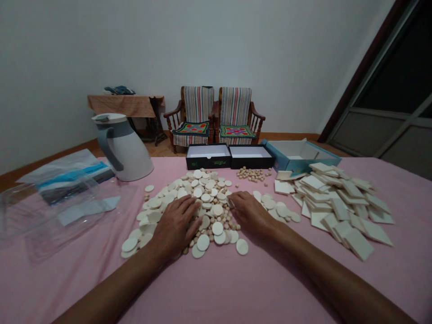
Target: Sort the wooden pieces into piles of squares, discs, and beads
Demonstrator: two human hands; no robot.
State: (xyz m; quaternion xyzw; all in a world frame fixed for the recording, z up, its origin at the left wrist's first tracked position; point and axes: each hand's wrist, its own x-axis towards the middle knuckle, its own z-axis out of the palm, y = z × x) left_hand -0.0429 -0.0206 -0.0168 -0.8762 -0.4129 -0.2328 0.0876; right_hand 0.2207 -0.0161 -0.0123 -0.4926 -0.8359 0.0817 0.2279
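A wide heap of pale round discs (218, 210), mixed with small wooden beads or cubes (227, 221), lies before me on the pink cloth. On the heap's left side my left hand (177, 225) rests palm down, fingers stretched out and the thumb apart. My right hand (249, 211) is at the heap's right side, its fingers curled together around a pale disc (231, 203) seen nearly edge-on at the fingertips. More discs (278, 209) lie just beyond the right wrist. The undersides of both hands are hidden.
Square pale tiles (340, 202) are piled at right, by a blue box (300, 155). Two black trays (209, 156) stand at the back, with small wooden pieces (254, 174) in front. A white jug (128, 148) and clear plastic packaging (67, 202) are at left.
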